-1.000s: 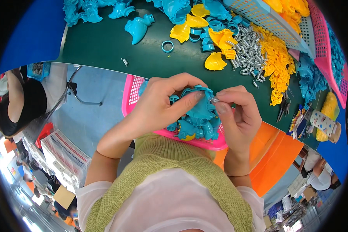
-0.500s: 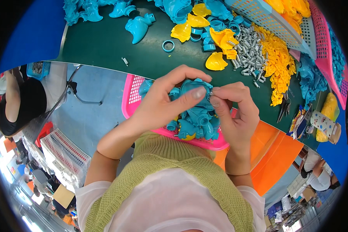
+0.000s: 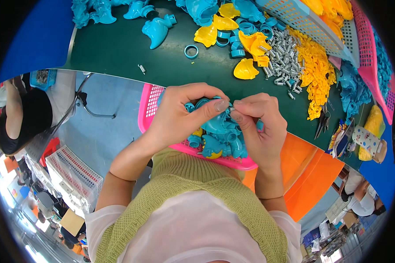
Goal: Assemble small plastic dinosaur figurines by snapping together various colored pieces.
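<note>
Just above a pink basket (image 3: 148,103), my two hands meet with the fingertips almost touching. My left hand (image 3: 177,115) is closed, its thumb and fingers pinching a teal plastic part (image 3: 228,111) that is mostly hidden behind them. Thumb and index finger of my right hand (image 3: 264,125) are pressed together at the part's right edge; whatever small piece they hold cannot be made out. Several teal plastic shells (image 3: 215,147) lie heaped in the basket under my hands, some with yellow bits.
On the green table (image 3: 114,48) lie a teal ring (image 3: 191,52), a lone metal pin (image 3: 141,69), yellow shells (image 3: 245,69), a pile of metal pins (image 3: 281,59) and small yellow pieces (image 3: 316,83). Pliers (image 3: 323,122) rest at the right edge. Another person (image 3: 28,116) sits at left.
The teal part has turned and dropped lower behind my left fingers, showing less now. My right hand has shifted slightly left, and the left fingers have lowered a little.
</note>
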Tool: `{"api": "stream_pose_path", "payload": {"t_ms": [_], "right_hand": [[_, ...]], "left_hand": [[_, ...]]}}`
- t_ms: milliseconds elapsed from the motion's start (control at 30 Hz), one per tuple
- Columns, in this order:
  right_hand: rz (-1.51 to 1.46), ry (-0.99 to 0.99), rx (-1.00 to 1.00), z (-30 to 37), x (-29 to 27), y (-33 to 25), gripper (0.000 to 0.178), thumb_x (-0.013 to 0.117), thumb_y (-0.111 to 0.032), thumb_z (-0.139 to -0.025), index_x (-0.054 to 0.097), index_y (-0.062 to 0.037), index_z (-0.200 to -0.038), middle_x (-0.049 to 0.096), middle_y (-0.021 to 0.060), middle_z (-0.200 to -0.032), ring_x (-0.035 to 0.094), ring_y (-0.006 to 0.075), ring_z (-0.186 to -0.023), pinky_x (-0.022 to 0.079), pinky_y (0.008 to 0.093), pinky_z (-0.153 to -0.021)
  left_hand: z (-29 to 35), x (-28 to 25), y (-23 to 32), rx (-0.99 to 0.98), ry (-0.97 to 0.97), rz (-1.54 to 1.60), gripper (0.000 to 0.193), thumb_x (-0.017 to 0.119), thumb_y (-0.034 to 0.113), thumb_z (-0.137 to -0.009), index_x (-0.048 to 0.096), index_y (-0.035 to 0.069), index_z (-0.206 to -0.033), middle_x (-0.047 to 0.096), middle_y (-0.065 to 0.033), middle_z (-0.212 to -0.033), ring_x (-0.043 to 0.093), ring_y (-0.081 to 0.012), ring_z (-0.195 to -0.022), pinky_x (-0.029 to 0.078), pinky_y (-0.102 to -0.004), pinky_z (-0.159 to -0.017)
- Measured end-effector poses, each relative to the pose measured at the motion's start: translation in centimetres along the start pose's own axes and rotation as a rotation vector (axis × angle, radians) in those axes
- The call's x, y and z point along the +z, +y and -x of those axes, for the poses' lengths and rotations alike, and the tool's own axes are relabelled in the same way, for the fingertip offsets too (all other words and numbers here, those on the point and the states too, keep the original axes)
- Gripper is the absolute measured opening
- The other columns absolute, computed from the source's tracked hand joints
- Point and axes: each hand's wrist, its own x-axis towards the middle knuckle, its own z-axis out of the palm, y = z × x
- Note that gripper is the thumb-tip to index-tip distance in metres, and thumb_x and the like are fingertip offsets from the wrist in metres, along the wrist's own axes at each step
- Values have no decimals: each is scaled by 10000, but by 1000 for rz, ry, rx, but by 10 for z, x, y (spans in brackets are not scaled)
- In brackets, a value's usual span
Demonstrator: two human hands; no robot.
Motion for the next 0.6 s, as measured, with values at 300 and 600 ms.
{"api": "stream_pose_path", "payload": {"t_ms": [300,600], "right_hand": [[-217,54,119,4,3,-3,161,688,-25,-704,589,-72,-823,589,32,-767,542,136,-653,359,258,-633],[-236,0,41,5,-2,0,164,664,45,-724,587,-13,-857,575,104,-876,525,148,-736,420,237,-626]], "left_hand": [[0,5,7,99,29,-122,135,655,120,-782,644,17,-868,631,-81,-761,606,-140,-666,457,-240,-579],[-1,2,9,47,-22,-44,131,641,116,-800,639,7,-874,640,-51,-782,589,-90,-689,463,-230,-590]]}}
